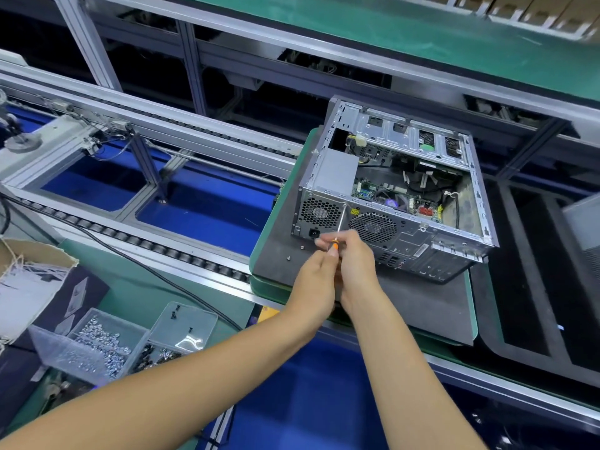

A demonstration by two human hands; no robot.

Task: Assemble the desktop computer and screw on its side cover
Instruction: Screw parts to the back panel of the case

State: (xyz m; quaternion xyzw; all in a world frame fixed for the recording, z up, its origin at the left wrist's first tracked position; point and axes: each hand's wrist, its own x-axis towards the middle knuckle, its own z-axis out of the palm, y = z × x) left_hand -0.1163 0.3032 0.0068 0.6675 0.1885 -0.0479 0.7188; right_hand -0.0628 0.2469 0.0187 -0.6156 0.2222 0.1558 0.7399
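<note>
Down-left of the hands: clear plastic screw trays (107, 342), one compartment heaped with silver screws, and an open cardboard box (29, 280) at the frame's edge, partly cut off. A black cable (130, 254) runs across the green worktop (136, 297) toward them.

Just left of the hands, two loose screws (289, 258) lie on the dark foam mat (422, 303).

Left hand (316, 280) — fingers curled round the tail of the orange-handled screwdriver (336, 245). Right hand (354, 264) touching it, fingertips pinching the handle nearer the shaft. The shaft angles up to the rear panel beside the power-supply grille; the tip and any screw under it are too small to make out.

Above and right of the hands: the desktop computer case (389, 190), on its side on the mat, open face up, motherboard and cables exposed. Side cover not on — possibly the grey panel (584, 228) cut off at far right; cannot tell.

Handling judgement: the steel chassis is likely stiff and fairly heavy, with sharp sheet edges; best gripped by the outer frame rails, keeping clear of the fragile boards and wiring.
</note>
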